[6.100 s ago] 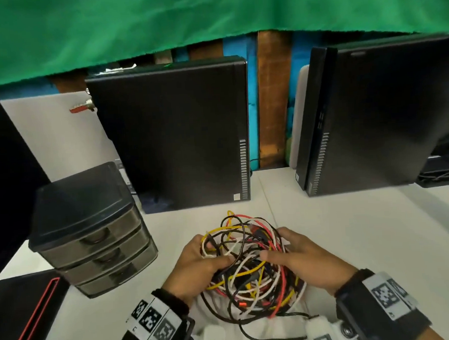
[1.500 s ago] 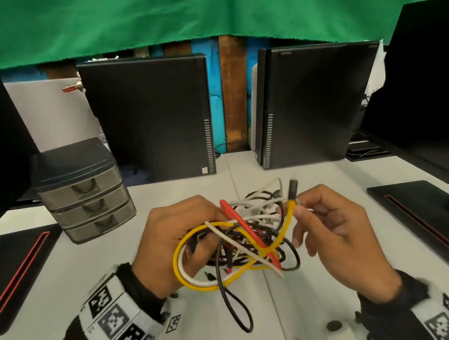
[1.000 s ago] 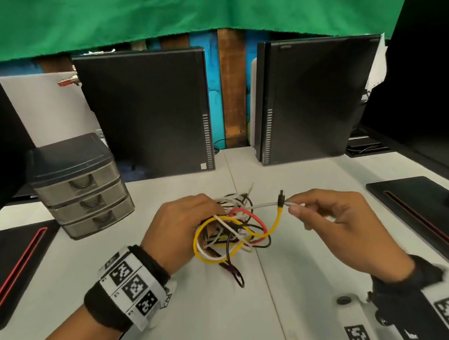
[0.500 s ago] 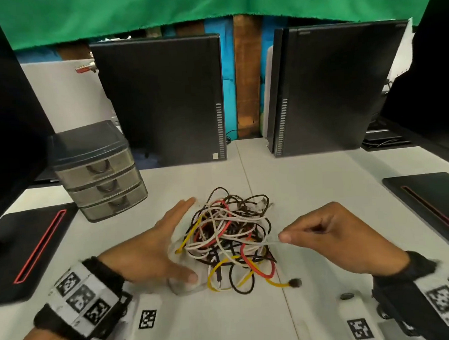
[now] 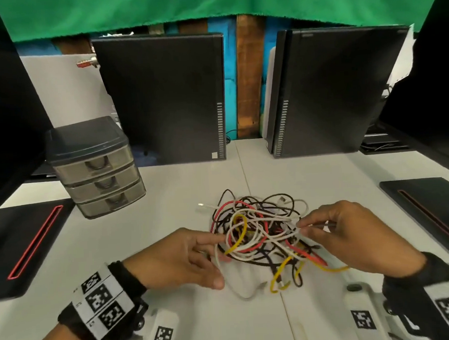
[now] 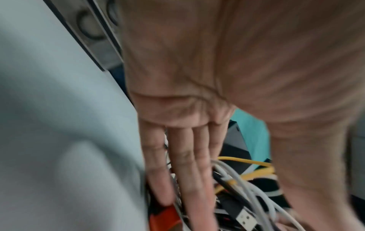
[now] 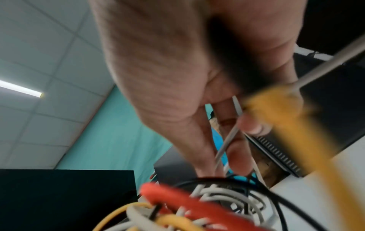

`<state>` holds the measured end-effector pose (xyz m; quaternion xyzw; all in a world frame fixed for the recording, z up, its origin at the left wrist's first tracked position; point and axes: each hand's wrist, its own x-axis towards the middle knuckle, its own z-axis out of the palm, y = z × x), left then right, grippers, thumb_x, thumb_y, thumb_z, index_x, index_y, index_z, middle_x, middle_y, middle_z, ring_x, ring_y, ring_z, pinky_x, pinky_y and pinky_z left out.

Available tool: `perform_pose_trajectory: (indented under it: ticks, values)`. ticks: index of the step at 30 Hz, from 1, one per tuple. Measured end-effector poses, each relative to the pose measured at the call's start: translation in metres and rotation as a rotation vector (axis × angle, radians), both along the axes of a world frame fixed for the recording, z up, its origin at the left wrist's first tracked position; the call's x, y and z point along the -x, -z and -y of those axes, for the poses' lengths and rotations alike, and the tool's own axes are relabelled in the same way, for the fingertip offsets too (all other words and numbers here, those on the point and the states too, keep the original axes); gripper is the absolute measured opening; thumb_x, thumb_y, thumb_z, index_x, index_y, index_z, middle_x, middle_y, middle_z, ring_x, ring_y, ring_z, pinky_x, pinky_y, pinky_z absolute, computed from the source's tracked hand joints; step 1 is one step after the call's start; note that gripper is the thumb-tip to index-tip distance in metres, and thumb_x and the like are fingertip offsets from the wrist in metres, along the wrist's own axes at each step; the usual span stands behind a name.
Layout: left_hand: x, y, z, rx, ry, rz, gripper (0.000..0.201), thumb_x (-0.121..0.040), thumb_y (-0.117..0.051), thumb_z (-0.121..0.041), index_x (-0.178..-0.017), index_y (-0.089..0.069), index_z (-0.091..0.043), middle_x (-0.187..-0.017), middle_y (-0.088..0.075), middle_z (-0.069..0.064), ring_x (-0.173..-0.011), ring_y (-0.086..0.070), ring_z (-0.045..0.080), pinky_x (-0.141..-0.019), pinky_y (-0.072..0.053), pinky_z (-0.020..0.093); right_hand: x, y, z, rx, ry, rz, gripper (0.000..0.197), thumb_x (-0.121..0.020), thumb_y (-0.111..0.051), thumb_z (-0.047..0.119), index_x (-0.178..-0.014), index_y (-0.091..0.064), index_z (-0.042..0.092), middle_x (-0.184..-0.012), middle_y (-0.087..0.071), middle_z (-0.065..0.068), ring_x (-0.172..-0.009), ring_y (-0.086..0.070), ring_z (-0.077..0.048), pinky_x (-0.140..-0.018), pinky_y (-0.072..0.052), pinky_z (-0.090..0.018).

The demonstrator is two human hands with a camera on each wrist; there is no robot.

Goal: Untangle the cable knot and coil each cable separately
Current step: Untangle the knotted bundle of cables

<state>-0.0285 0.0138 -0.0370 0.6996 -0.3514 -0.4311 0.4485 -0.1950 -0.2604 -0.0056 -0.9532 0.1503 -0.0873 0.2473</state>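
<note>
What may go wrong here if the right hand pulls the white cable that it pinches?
1. The white cable still threads through the tangle, so a pull by the right hand may tighten the knot.
2. The left hand lies open, fingers straight at the tangle's edge, gripping nothing; the whole bundle may slide on the table instead of loosening.

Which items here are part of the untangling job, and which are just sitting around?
In the job: cable tangle; white cable pinched by right hand; left hand touching the tangle.

Lying about: drawer unit; two computer cases; monitor bases.
</note>
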Motion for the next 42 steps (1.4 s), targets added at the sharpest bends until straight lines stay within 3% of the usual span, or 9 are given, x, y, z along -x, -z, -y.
perform_pose_trajectory:
  ticks: [7,9,11,14,16,19,23,28,42]
  values:
    - [0.0,-0.021,0.019,-0.033,0.028,0.495,0.025,-0.074,-0.087,-0.025,-0.097,-0.077,-0.025,-0.083,-0.075,-0.008,-0.07,-0.062,0.0,-0.071,-0.05,0.018,0.009,-0.017,-0.011,0.072,-0.082,-0.167,0.008,-0.087,-0.067,0.048,-0.088,-0.075,0.05,-0.084,-0.067,0.038,-0.085,-0.061,0.011,-0.07,-0.047,-0.013]
    - [-0.003,-0.019,0.028,-0.088,0.019,0.895,0.033,-0.074,-0.086,-0.037,-0.103,-0.07,-0.034,-0.1,-0.063,-0.017,-0.089,-0.056,-0.003,-0.081,-0.046,0.02,0.008,-0.015,-0.02,0.12,-0.085,-0.185,0.011,-0.088,-0.065,0.049,-0.088,-0.075,0.046,-0.081,-0.068,0.033,-0.083,-0.062,0.007,-0.069,-0.047,-0.015]
    - [-0.012,-0.014,0.04,-0.119,0.01,1.048,0.064,-0.071,-0.084,-0.045,-0.126,-0.053,-0.04,-0.132,-0.048,-0.014,-0.123,-0.043,0.005,-0.104,-0.04,0.028,0.008,-0.014,-0.028,0.174,-0.088,-0.195,0.015,-0.09,-0.061,0.049,-0.094,-0.074,0.043,-0.08,-0.064,0.029,-0.081,-0.059,0.006,-0.066,-0.043,-0.012]
    - [-0.03,-0.009,0.059,-0.234,0.134,0.896,0.11,-0.063,-0.087,-0.05,-0.151,-0.023,-0.038,-0.16,-0.023,-0.007,-0.15,-0.013,0.014,-0.122,-0.019,0.039,0.011,-0.019,-0.037,0.224,-0.081,-0.209,0.021,-0.092,-0.056,0.053,-0.106,-0.071,0.045,-0.085,-0.061,0.026,-0.081,-0.056,0.001,-0.067,-0.04,-0.016]
    - [-0.037,-0.009,0.071,-0.265,0.195,0.738,0.118,-0.058,-0.093,-0.042,-0.152,-0.021,-0.037,-0.156,-0.033,-0.01,-0.144,-0.028,0.012,-0.121,-0.024,0.034,0.014,-0.021,-0.041,0.239,-0.081,-0.215,0.023,-0.092,-0.056,0.055,-0.107,-0.07,0.046,-0.097,-0.068,0.025,-0.091,-0.061,-0.002,-0.075,-0.047,-0.02]
    - [-0.038,-0.013,0.081,-0.283,0.25,0.68,0.1,-0.056,-0.094,-0.043,-0.141,-0.041,-0.042,-0.133,-0.056,-0.019,-0.122,-0.052,0.005,-0.108,-0.04,0.026,0.014,-0.019,-0.047,0.281,-0.082,-0.226,0.023,-0.091,-0.055,0.055,-0.1,-0.072,0.042,-0.099,-0.072,0.021,-0.096,-0.065,-0.008,-0.082,-0.051,-0.027]
    - [-0.035,-0.015,0.083,-0.382,0.211,1.031,0.066,-0.056,-0.077,-0.075,-0.105,-0.067,-0.032,-0.093,-0.071,-0.012,-0.087,-0.064,0.011,-0.081,-0.053,0.028,0.012,-0.016,-0.044,0.364,-0.031,-0.234,0.027,-0.093,-0.052,0.054,-0.1,-0.071,0.037,-0.098,-0.072,0.015,-0.091,-0.065,-0.01,-0.078,-0.051,-0.027]
    - [-0.038,-0.007,0.073,-0.473,0.128,1.077,0.068,-0.059,-0.07,-0.082,-0.072,-0.063,-0.016,-0.06,-0.057,-0.001,-0.056,-0.05,0.017,-0.052,-0.036,0.026,0.01,-0.014,-0.033,0.353,0.073,-0.184,0.022,-0.094,-0.051,0.046,-0.102,-0.07,0.041,-0.097,-0.072,0.015,-0.088,-0.065,-0.011,-0.077,-0.052,-0.029]
    - [-0.019,-0.015,0.06,-0.329,0.048,0.844,0.035,-0.072,-0.075,-0.065,-0.082,-0.052,-0.041,-0.07,-0.058,-0.019,-0.065,-0.051,-0.003,-0.056,-0.034,0.018,-0.006,0.012,-0.035,0.141,-0.109,-0.104,0.017,-0.095,-0.059,0.029,-0.095,-0.075,0.03,-0.092,-0.071,0.02,-0.085,-0.064,-0.005,-0.077,-0.053,-0.027]
